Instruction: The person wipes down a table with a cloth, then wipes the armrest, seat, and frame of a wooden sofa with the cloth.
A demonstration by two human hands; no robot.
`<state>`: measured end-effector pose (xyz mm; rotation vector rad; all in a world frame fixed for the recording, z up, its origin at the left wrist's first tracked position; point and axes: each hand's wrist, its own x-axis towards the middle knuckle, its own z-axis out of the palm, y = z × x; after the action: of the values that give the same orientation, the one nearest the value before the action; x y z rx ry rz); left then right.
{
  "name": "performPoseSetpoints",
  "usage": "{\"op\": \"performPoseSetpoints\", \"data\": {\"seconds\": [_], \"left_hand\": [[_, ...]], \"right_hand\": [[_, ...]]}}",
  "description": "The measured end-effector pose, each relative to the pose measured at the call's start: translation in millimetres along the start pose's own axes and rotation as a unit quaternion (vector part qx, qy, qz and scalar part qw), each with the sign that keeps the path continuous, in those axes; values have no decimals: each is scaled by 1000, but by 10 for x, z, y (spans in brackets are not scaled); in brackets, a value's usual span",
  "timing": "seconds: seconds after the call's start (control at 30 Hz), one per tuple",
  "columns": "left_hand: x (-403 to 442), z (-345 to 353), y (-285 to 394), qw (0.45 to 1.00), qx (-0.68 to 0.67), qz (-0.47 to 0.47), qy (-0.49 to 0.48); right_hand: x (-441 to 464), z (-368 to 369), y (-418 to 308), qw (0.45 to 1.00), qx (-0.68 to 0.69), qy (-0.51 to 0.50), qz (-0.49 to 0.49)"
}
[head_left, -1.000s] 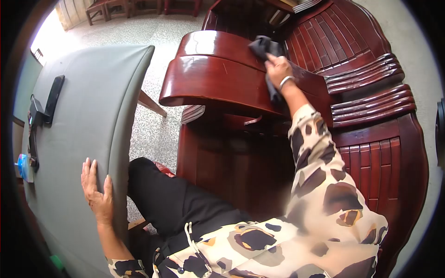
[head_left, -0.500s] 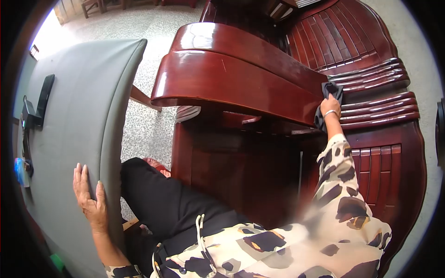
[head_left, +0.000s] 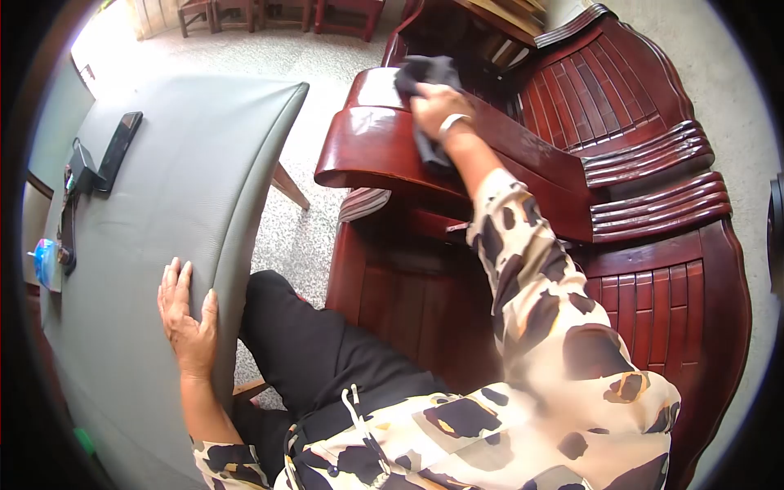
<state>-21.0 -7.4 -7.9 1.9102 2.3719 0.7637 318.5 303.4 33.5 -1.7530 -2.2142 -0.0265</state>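
My left hand (head_left: 189, 327) lies flat on the grey covered table (head_left: 163, 220), near its edge, with the fingers spread and nothing held. At the far end of my outstretched right arm, my right hand (head_left: 441, 110) grips a dark cloth (head_left: 433, 73). The cloth presses on the glossy red-brown wooden armrest (head_left: 367, 147), close to its rounded front end. Part of the cloth hangs down below the hand, slightly blurred by motion.
Slatted wooden seats (head_left: 653, 302) with ridged rails (head_left: 653, 212) stand on the right. A black device (head_left: 121, 153) and a blue item (head_left: 44, 263) lie on the grey table. Stools (head_left: 282, 12) line the back; speckled floor (head_left: 306, 237) shows between the furniture.
My right hand and the cloth went from the armrest's front end to its back end near the rails, then returned to the front end. My left hand stayed on the table.
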Motion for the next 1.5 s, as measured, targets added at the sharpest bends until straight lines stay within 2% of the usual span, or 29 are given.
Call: {"op": "performPoseSetpoints", "data": {"seconds": [0.03,0.1,0.17,0.2,0.27,0.3,0.37,0.4,0.43,0.47,0.53,0.57,0.63,0.77,0.83,0.9,0.97,1.0,1.17,1.2,1.3,1.37,1.47,1.5], "left_hand": [[9,6,-1,1000,7,2,-5],[3,21,-23,1000,14,11,-7],[1,47,-35,1000,-9,1,-1],[12,45,-23,1000,-8,5,-3],[12,35,2,1000,-9,0,-4],[6,36,12,1000,-9,1,-8],[18,28,22,1000,-15,-3,-9],[22,24,16,1000,-15,-3,-7],[21,23,11,1000,-11,1,-7],[18,23,8,1000,-7,6,-9],[12,35,6,1000,-13,3,-7],[12,37,4,1000,-15,0,-6],[13,40,3,1000,-19,-5,-6],[23,15,19,1000,-14,0,-4],[28,9,37,1000,-11,2,-3],[18,-9,27,1000,-5,1,-3],[17,2,20,1000,-6,7,-3],[11,14,9,1000,-6,6,1],[1,-8,14,1000,1,3,-2],[-3,-9,25,1000,0,-6,-5],[-4,9,-12,1000,-1,3,-7],[2,13,-12,1000,2,7,-5],[-2,17,-15,1000,-4,1,-1],[-6,16,-12,1000,-9,-1,-1]], "right_hand": [[60,141,-185,997,-12,-19,-74],[-221,19,-739,983,-51,-71,-162],[-501,-35,-998,962,-98,-115,-228],[-485,-28,-937,963,-96,-114,-224],[-435,33,-719,974,-17,-51,-221],[-321,110,-492,985,-19,32,-169],[132,207,262,991,-16,78,-105],[192,69,581,999,-4,29,34],[203,-9,990,991,-38,14,127],[159,-61,1435,973,-55,-22,225],[-186,-227,2301,900,-84,-84,419],[-428,-145,2937,874,-131,-50,465],[-1281,-603,2861,846,-221,-78,479],[-1861,-629,2426,858,-258,-3,444],[-1887,-615,2077,900,-271,-42,340],[-1786,-336,1923,940,-206,43,268],[-1592,-277,1239,974,-147,72,157],[-1486,-242,955,987,-97,113,53],[-946,-53,-395,982,-36,120,-144],[-861,-24,-608,980,-47,90,-169],[-771,122,-1068,968,-60,50,-237],[-750,151,-1117,965,-30,41,-256],[-569,52,-827,988,39,30,-146],[-493,67,-597,990,65,56,-112]]}}
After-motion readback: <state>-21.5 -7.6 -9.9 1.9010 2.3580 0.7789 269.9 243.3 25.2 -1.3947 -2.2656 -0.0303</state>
